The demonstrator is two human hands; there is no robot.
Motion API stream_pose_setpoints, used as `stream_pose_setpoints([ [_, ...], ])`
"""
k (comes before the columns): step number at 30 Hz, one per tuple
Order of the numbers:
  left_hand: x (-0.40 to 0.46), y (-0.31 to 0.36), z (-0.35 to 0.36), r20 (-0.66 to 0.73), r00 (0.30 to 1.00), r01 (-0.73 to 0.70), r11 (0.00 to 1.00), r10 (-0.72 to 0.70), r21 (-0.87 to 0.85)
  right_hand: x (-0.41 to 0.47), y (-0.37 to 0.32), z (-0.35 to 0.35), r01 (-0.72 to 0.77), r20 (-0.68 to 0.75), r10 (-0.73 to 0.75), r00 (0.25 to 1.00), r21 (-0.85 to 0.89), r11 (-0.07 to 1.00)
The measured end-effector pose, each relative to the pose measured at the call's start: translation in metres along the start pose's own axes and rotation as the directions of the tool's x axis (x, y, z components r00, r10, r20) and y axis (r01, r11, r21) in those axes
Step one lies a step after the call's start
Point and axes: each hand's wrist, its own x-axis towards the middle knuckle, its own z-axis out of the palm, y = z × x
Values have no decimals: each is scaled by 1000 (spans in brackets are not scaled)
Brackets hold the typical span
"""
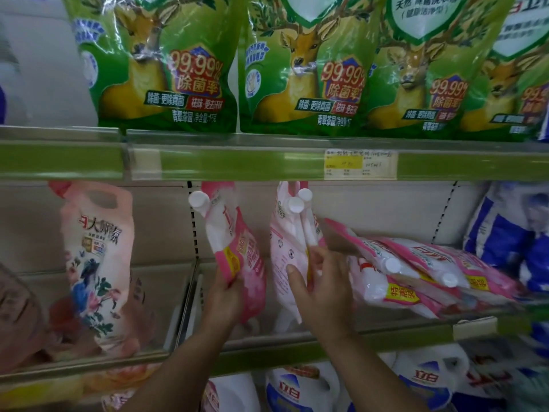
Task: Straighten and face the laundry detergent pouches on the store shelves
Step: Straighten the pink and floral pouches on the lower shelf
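On the middle shelf my left hand (221,298) grips the lower edge of a pink and white detergent pouch (234,251) that stands upright with its white cap at the top left. My right hand (320,281) holds a second group of upright pink pouches (289,248), thumb on the front, fingers behind. Right of my hands, several more pink pouches (427,272) lie flat in a slanted heap on the shelf. Green deer-print pouches (300,69) stand in a row on the shelf above.
A pale floral pouch (98,263) stands at the left of the middle shelf behind a clear divider (184,301). Blue and white bags (514,233) stand at the far right. White bottles (300,391) fill the shelf below. A price label (359,165) sits on the green shelf rail.
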Motion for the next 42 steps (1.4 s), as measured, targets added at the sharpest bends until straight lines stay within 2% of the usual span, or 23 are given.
stream_pose_setpoints([
  [4,-8,-1,-18,3,999,36,996,-36,-80,-15,-11,22,84,41,-86,995,51,995],
  [6,-11,-1,-28,-14,999,50,994,-51,-99,-17,-12,33,11,155,-26,988,96,995],
  [9,-17,-5,-45,-15,994,109,987,-112,-116,-17,-8,50,-196,424,143,894,84,977],
  [11,-21,-7,-57,-27,989,141,983,-146,-120,-13,-8,59,-327,512,233,826,100,940],
  [17,-27,-6,-77,-79,967,215,946,-240,-243,-4,-13,67,-564,645,340,684,172,808],
  [20,-30,-1,-85,-55,959,252,925,-278,-284,2,-11,66,-608,711,349,610,137,782],
  [23,-32,2,-91,0,959,272,923,-282,-271,3,-6,65,-636,735,364,573,118,762],
  [25,-32,4,-92,15,961,271,924,-277,-268,1,-10,64,-615,719,353,599,131,777],
  [28,-30,6,-92,8,966,251,935,-257,-250,-6,-15,65,-587,605,350,715,249,770],
  [31,-28,6,-89,-16,972,223,945,-233,-238,-14,-18,68,-563,490,370,789,337,755],
  [36,-29,9,-82,-132,974,131,934,-183,-332,-22,-24,66,-541,428,376,822,382,749],
  [39,-33,9,-76,-240,963,49,955,-123,-293,-29,-27,62,-519,384,377,843,396,757],
  [42,-38,9,-71,-258,962,8,957,-86,-289,-34,-31,57,-496,334,381,862,407,767],
])
